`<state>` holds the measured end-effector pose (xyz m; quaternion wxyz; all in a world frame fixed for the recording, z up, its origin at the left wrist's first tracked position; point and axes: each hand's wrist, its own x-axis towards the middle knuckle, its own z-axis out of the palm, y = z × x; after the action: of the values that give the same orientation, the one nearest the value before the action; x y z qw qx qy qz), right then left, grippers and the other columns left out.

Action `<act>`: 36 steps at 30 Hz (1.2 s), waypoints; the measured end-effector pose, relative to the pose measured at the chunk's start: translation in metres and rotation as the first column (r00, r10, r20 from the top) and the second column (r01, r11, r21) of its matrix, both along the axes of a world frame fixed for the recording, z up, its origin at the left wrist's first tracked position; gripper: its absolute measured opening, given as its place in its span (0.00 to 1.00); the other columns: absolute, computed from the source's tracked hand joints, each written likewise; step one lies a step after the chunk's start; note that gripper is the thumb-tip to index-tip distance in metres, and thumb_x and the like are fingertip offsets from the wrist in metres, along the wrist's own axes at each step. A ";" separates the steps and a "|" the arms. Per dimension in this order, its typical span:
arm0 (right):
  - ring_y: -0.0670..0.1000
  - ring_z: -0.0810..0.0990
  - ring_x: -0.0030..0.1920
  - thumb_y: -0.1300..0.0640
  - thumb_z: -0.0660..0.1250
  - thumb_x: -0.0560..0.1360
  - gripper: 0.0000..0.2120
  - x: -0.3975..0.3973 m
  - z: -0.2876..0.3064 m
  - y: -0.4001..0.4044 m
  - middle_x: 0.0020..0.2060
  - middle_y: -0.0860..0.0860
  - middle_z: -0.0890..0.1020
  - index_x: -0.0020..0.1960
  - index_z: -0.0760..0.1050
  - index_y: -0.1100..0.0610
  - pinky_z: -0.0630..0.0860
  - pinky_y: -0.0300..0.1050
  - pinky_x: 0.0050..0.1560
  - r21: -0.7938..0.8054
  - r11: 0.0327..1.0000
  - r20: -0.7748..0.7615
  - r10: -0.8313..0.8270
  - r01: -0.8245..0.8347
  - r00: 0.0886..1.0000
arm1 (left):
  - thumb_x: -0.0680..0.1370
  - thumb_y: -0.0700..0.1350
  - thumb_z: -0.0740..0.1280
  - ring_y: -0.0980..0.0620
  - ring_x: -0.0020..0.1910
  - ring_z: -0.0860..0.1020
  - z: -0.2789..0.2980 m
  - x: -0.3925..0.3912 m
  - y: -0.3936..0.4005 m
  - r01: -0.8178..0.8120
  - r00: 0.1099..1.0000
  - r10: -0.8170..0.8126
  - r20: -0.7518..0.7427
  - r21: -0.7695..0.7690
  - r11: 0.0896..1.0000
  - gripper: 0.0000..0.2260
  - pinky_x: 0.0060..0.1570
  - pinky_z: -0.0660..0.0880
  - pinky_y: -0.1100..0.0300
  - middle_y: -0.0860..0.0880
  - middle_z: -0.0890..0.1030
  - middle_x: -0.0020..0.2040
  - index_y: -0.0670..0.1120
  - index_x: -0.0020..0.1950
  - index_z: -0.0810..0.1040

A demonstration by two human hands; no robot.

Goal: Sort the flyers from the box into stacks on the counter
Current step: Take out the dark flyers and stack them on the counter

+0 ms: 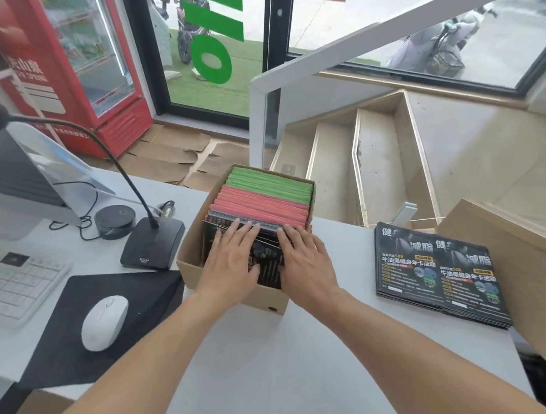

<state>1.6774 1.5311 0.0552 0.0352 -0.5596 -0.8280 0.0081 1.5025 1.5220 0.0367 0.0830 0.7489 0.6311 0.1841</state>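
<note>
A brown cardboard box [190, 246] stands on the white counter [270, 354]. It holds upright flyers: green ones [273, 184] at the far end, red ones [265, 207] in the middle, black printed ones [267, 261] nearest me. My left hand [232, 262] and my right hand [305, 263] both lie on the black flyers, fingers spread over their top edges and pressing them. Whether either hand grips a flyer is unclear. To the right, two overlapping stacks of black flyers [436, 269] rest flat on the counter.
Left of the box stand a black desk microphone [152, 245], a round black puck [115, 219], a white mouse [104, 321] on a black mat [78, 326], a white keyboard [13, 286] and a monitor. A large cardboard sheet [526, 252] lies at the right edge. Stairs drop beyond the counter.
</note>
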 end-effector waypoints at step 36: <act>0.57 0.83 0.59 0.65 0.64 0.82 0.11 0.159 0.046 -0.060 0.56 0.55 0.85 0.64 0.74 0.59 0.79 0.55 0.62 -0.380 0.916 -0.925 -0.376 0.128 -0.052 | 0.83 0.43 0.66 0.66 0.53 0.81 0.078 0.162 -0.037 0.258 0.356 0.056 0.933 -0.156 0.953 0.10 0.52 0.76 0.71 0.60 0.84 0.51 0.57 0.59 0.75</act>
<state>1.8367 1.4707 0.1011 0.5566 -0.5325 -0.4366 0.4648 1.6647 1.4852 0.1143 0.5391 0.5317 0.4445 0.4786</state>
